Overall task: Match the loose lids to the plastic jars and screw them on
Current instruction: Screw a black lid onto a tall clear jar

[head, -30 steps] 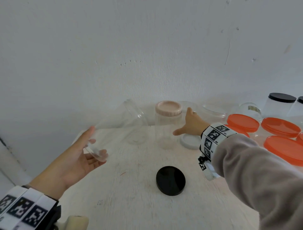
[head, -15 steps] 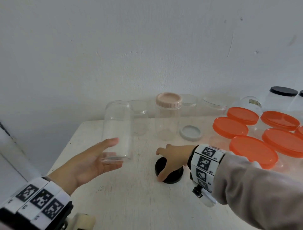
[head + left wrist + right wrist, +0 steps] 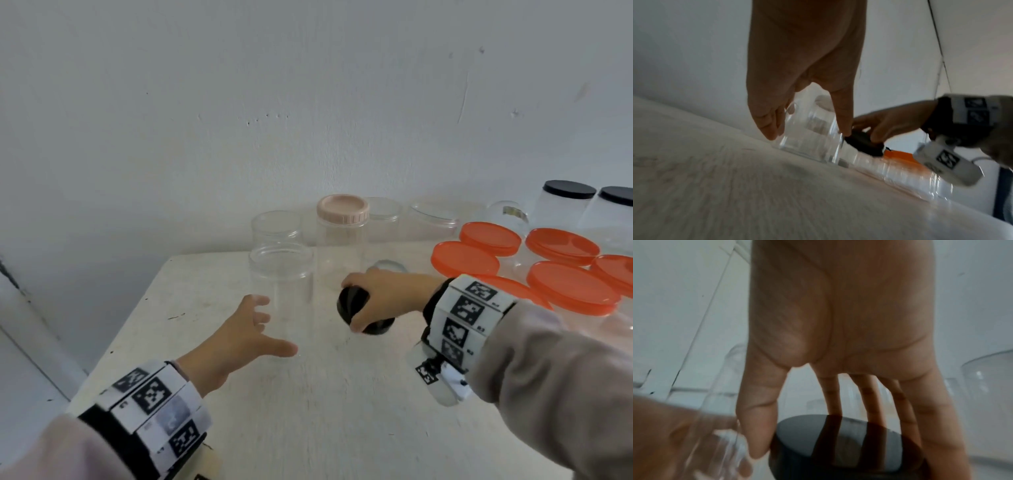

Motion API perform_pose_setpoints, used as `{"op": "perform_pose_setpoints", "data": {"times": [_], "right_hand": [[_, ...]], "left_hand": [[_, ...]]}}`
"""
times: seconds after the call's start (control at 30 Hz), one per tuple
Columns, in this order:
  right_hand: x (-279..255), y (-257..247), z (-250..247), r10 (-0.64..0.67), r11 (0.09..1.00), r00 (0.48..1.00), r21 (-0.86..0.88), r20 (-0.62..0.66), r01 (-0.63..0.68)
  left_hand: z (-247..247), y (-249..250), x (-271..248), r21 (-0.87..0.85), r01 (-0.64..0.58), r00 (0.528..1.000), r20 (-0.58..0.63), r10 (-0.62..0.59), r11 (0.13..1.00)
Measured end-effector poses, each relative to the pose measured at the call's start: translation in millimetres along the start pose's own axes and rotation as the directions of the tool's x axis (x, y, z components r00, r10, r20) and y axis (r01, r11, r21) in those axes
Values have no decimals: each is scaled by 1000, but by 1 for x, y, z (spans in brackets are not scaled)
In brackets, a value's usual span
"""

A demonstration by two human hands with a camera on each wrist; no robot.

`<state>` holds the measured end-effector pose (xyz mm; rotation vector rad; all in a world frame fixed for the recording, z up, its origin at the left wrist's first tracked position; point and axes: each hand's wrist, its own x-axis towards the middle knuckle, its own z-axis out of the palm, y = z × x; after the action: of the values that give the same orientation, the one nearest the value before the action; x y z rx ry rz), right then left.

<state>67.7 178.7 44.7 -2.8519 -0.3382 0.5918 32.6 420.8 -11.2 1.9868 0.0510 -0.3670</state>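
On the white table stands an upright clear jar, the left hand spread loosely beside its base, gripping nothing. Just right, the right hand pinches a tilted black lid. Best steady the jar, level the lid over its mouth, then twist.

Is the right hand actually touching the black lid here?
Touching. The right wrist view shows the right hand with thumb and fingers pressed against the black lid's rim; the head view shows it gripped and tilted.
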Motion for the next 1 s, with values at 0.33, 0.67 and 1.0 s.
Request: {"op": "perform_pose_setpoints", "data": {"times": [0.33, 0.67, 1.0], "right_hand": [[-38, -1, -53, -34, 928, 961, 348, -274, 132], [-51, -37, -67, -226, 974, 957, -8, -183, 228], [-47, -72, -78, -258, 924, 966, -288, 16, 251]], "left_hand": [[37, 6, 10, 126, -110, 989, 116, 96, 986], [35, 23, 1, -20, -229, 957, 179, 228, 973], [40, 37, -5, -103, -416, 909, -53, 413, 903]]}}
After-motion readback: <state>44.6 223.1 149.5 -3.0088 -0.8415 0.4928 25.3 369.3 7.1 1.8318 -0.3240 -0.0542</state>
